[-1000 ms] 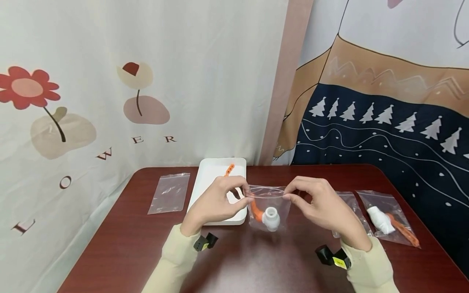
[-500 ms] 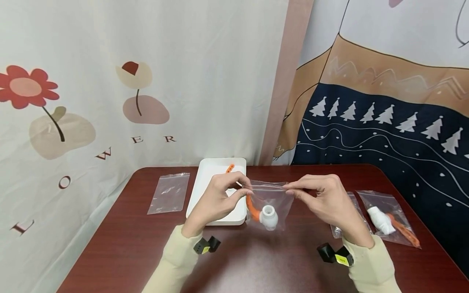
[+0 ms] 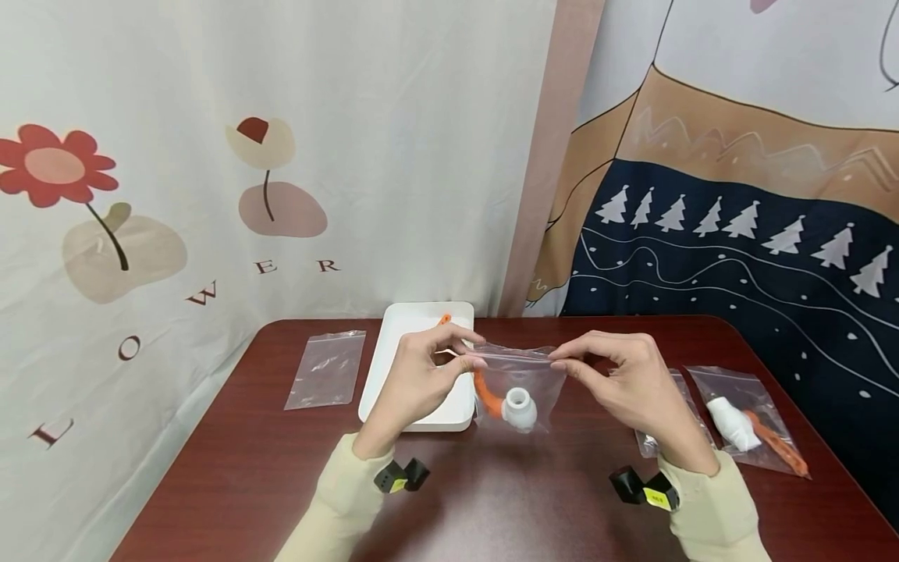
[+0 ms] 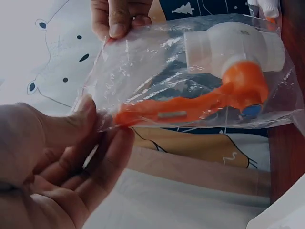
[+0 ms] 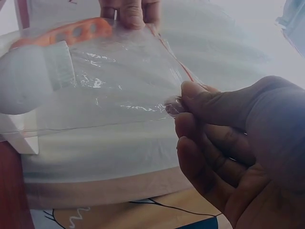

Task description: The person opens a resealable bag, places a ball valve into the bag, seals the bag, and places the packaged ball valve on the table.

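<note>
Both hands stretch the top edge of a clear zip-lock bag (image 3: 548, 382) above the table. My left hand (image 3: 420, 382) pinches its left corner between thumb and fingers; my right hand (image 3: 627, 382) pinches the right corner. Inside lies a white plastic ball valve (image 3: 520, 412) with an orange lever handle (image 4: 176, 107). In the left wrist view, the handle's end reaches close to the left fingertips. A red line (image 5: 183, 69) runs along the bag's mouth in the right wrist view. I cannot tell whether the zip is fully pressed together.
Behind the left hand stands a white tray (image 3: 379, 378) with an orange handle (image 3: 444, 319) showing. A flat zip-lock bag (image 3: 326, 371) lies at the left. Another bagged valve (image 3: 733, 425) rests at the right, beside a bag (image 3: 648, 445) partly covered by the right arm.
Both hands have risen slightly with the bag. The bag's mouth, showing a gap one second ago, now looks flatter. The right fingertips remain at the right corner.
</note>
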`<state>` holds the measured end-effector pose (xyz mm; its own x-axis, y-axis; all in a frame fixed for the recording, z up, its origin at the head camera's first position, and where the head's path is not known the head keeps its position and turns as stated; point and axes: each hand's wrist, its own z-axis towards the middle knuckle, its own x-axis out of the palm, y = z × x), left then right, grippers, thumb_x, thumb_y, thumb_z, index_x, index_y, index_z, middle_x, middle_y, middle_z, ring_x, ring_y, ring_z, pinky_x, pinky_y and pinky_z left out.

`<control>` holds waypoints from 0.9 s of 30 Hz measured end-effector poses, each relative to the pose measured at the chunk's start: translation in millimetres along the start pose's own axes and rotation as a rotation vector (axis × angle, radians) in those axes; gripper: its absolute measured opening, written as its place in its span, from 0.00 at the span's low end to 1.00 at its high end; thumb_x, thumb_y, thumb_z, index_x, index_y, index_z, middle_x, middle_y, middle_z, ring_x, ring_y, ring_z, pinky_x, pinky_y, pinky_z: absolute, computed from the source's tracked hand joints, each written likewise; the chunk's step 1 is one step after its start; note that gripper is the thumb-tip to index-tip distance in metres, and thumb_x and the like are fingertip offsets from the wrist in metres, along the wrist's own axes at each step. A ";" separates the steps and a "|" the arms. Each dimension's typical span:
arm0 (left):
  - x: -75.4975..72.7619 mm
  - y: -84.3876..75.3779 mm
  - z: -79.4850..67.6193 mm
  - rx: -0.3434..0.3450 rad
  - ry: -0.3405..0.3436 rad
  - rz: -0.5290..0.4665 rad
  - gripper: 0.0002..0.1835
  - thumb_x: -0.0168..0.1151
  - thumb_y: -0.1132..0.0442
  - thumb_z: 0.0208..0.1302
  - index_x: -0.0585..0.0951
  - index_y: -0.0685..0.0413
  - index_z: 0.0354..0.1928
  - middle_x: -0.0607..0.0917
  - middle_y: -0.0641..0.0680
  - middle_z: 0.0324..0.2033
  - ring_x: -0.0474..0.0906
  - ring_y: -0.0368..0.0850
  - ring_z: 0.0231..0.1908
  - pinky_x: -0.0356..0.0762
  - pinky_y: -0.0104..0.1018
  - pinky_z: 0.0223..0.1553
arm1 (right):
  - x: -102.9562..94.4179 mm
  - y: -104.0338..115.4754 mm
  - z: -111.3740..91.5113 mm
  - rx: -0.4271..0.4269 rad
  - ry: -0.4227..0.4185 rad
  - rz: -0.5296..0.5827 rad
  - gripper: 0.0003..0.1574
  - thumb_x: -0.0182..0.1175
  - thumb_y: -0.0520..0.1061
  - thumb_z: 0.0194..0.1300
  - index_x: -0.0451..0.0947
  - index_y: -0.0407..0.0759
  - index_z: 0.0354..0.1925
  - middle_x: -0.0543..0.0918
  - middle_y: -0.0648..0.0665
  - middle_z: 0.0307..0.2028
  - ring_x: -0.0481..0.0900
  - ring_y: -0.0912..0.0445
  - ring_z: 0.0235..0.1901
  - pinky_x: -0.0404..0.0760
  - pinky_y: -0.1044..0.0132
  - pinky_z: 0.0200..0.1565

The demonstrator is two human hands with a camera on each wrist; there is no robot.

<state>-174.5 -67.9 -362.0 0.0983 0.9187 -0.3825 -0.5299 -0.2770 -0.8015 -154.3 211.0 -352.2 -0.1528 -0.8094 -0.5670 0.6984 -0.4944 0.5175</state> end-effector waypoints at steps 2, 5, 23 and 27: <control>0.6 -0.5 -0.3 -0.057 -0.005 0.000 0.05 0.76 0.64 0.59 0.90 0.52 0.37 0.90 0.48 0.29 0.87 0.39 0.32 0.85 0.32 0.39 | 0.4 0.8 0.0 0.000 -0.004 0.005 0.17 0.76 0.35 0.56 0.90 0.57 0.38 0.90 0.57 0.32 0.75 0.66 0.26 0.68 0.76 0.23; 1.5 -0.7 -0.7 -0.113 -0.006 -0.004 0.03 0.76 0.63 0.60 0.90 0.52 0.33 0.90 0.47 0.29 0.85 0.39 0.33 0.84 0.32 0.39 | 0.9 1.3 0.0 0.011 0.001 0.008 0.16 0.76 0.37 0.56 0.90 0.57 0.38 0.89 0.57 0.32 0.74 0.65 0.25 0.67 0.75 0.22; 17.5 -2.6 -4.6 -0.088 0.007 -0.206 0.04 0.74 0.66 0.61 0.86 0.56 0.31 0.89 0.58 0.29 0.84 0.41 0.27 0.77 0.26 0.31 | 1.6 -3.1 -0.8 0.086 0.111 0.013 0.20 0.75 0.38 0.59 0.85 0.55 0.48 0.87 0.59 0.31 0.78 0.64 0.27 0.79 0.71 0.30; 22.2 -5.5 -6.1 -0.075 0.003 -0.198 0.04 0.75 0.66 0.60 0.86 0.55 0.30 0.89 0.57 0.28 0.85 0.42 0.26 0.76 0.27 0.28 | 9.6 -1.0 -0.6 0.066 0.141 0.044 0.22 0.75 0.39 0.60 0.84 0.53 0.51 0.86 0.59 0.33 0.80 0.64 0.30 0.83 0.71 0.34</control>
<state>-164.3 -47.7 -368.9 0.1972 0.9565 -0.2151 -0.4355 -0.1111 -0.8933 -156.1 203.9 -358.6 -0.0200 -0.7805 -0.6248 0.6540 -0.4829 0.5823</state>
